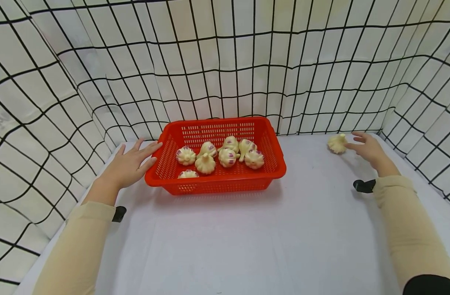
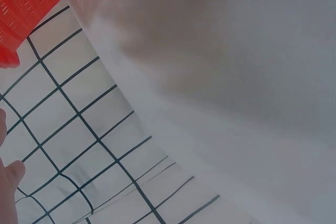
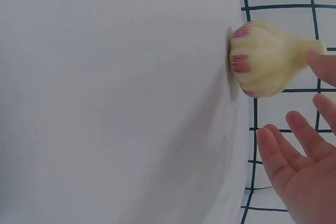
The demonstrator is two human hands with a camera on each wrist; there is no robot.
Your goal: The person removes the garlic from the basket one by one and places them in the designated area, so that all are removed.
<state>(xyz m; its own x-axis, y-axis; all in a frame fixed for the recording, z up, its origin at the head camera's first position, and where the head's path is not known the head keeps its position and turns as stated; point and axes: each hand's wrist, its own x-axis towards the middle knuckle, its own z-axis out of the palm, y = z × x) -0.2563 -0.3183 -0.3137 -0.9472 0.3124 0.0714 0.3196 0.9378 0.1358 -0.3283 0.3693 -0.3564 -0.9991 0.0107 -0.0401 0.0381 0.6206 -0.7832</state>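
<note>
A red plastic basket (image 1: 213, 186) with slotted walls stands near the back of the white table, holding several garlic bulbs (image 1: 204, 164) with purple streaks. My left hand (image 1: 127, 164) lies at the basket's left end, fingers spread and fingertips right at the rim. In the left wrist view only parts of its fingers (image 2: 9, 182) show, below the basket's corner (image 2: 31, 9). One more garlic bulb (image 1: 337, 144) stands upright on the table at the far right. My right hand (image 1: 370, 151) is just beside it, fingers apart and loosely bent; in the right wrist view the thumb (image 3: 323, 65) overlaps the bulb's stem.
Black wire grid (image 1: 225, 61) backed with white sheets closes in the back and both sides. The white table surface (image 1: 225, 241) stretches from the basket toward the front. A black strap piece (image 1: 364, 186) juts from the right sleeve cuff.
</note>
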